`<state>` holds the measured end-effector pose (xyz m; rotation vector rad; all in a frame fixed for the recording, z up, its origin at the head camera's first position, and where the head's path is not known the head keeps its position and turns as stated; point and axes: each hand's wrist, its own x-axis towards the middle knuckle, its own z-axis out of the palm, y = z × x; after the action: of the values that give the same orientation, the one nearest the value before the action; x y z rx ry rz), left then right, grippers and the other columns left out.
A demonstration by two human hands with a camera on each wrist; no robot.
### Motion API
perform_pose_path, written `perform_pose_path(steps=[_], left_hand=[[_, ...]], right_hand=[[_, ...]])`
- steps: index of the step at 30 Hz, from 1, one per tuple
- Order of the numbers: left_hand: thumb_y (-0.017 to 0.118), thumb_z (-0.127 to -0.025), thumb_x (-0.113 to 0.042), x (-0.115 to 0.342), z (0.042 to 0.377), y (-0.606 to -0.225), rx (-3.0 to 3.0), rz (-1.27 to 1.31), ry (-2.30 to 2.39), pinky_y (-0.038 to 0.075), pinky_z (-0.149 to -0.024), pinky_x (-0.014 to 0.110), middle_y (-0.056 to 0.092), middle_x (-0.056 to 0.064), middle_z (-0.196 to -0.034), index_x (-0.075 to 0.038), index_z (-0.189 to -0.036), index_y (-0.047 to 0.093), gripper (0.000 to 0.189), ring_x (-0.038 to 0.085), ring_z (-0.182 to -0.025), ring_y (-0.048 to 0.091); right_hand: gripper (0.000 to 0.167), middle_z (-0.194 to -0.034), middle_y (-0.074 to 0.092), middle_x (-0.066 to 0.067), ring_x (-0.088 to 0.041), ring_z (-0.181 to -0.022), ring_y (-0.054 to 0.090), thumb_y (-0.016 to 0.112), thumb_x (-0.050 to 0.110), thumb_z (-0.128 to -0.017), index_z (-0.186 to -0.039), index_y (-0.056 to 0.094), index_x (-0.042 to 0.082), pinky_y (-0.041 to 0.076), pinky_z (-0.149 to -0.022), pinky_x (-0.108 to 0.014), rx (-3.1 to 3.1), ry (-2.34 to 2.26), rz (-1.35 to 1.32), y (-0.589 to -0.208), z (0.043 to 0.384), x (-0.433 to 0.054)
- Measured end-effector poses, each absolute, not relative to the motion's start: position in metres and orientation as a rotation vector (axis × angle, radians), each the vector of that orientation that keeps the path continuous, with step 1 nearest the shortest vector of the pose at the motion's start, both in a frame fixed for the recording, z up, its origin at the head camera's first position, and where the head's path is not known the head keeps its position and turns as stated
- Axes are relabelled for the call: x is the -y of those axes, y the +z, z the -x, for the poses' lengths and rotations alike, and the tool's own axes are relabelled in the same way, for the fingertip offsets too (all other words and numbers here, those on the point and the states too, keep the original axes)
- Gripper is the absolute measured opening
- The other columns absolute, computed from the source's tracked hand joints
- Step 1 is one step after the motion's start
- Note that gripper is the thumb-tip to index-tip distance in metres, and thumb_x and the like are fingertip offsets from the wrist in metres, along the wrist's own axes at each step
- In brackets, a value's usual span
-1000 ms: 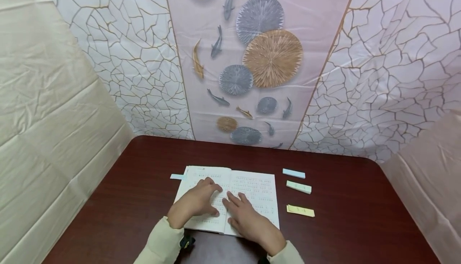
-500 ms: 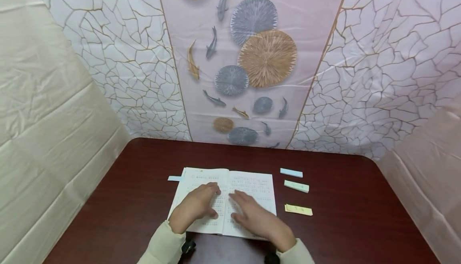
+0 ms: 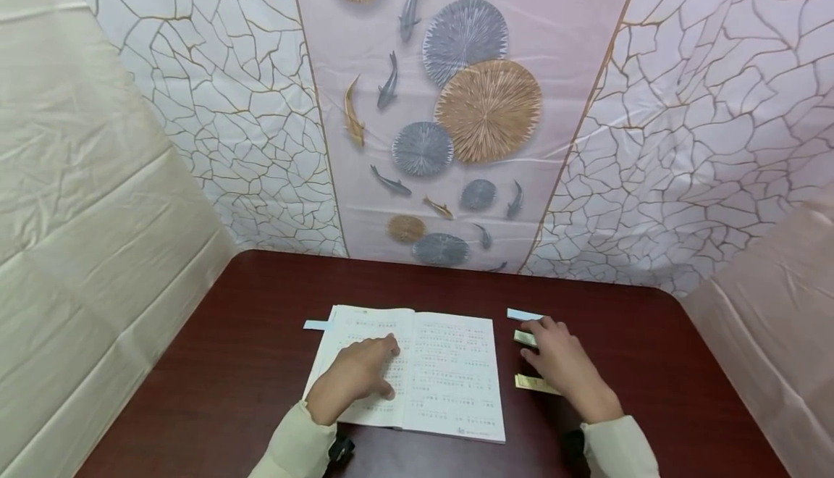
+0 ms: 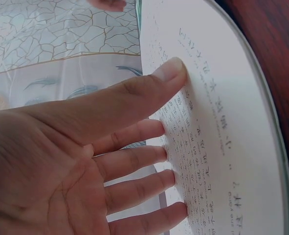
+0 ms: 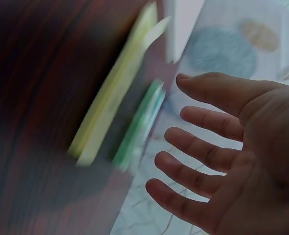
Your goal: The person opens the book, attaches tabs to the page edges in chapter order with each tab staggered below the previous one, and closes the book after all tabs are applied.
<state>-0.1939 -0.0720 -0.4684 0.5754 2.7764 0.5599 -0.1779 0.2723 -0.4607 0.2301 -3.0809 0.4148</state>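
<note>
An open book (image 3: 456, 391) with printed pages lies on the dark table. My left hand (image 3: 355, 376) rests on its left page, and in the left wrist view the fingertips (image 4: 171, 178) touch the paper. To the right of the book, my right hand (image 3: 565, 362) is held over three small pads of sticky notes: blue (image 3: 520, 314), green (image 3: 523, 337) and yellow (image 3: 533, 384). It partly covers them in the head view. In the right wrist view its fingers are spread, apart from the yellow pad (image 5: 117, 93) and green pad (image 5: 140, 122).
A light blue strip (image 3: 316, 325) sticks out past the book's left edge. The reddish-brown table (image 3: 274, 282) meets a patterned cloth backdrop (image 3: 430, 195) behind. A pale cloth (image 3: 98, 246) hangs along the left side.
My right hand has lifted off the right page and moved right, over the sticky note pads. My left hand has stayed on the left page.
</note>
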Motion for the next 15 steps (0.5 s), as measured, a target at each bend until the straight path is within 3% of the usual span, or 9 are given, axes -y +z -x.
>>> perform_pose_path(steps=[5,10,15], left_hand=[[0.101,-0.067,-0.017,0.073,0.194,-0.467,-2.767,-0.570,0.560,0.054,-0.075,0.046,0.074,0.009,-0.111,-0.011,-0.117,0.070,0.059,0.023,-0.090,0.067],[0.101,-0.067,-0.017,0.073,0.194,-0.467,-2.765,-0.568,0.552,0.054,-0.075,0.046,0.074,0.008,-0.111,-0.011,-0.118,0.070,0.059,0.023,-0.090,0.067],[0.101,-0.068,-0.018,0.072,0.195,-0.467,-2.758,-0.564,0.529,0.054,-0.074,0.045,0.074,0.007,-0.112,-0.011,-0.120,0.070,0.061,0.021,-0.090,0.067]], right_hand=[[0.043,-0.113,0.065,-0.022,-0.039,-0.099,0.064,0.082,0.013,-0.091,-0.127,0.068,-0.005,0.056,-0.077,-0.058,3.115,0.330,-0.253,-0.467,0.187,-0.290],[0.041,-0.112,0.065,-0.020,-0.034,-0.095,0.066,0.081,0.013,-0.092,-0.127,0.068,-0.005,0.057,-0.071,-0.053,3.128,0.293,-0.299,-0.473,0.194,-0.296],[0.029,-0.100,0.062,-0.014,-0.026,-0.084,0.060,0.081,0.009,-0.091,-0.115,0.070,-0.002,0.052,-0.062,-0.043,3.080,0.245,-0.379,-0.479,0.200,-0.297]])
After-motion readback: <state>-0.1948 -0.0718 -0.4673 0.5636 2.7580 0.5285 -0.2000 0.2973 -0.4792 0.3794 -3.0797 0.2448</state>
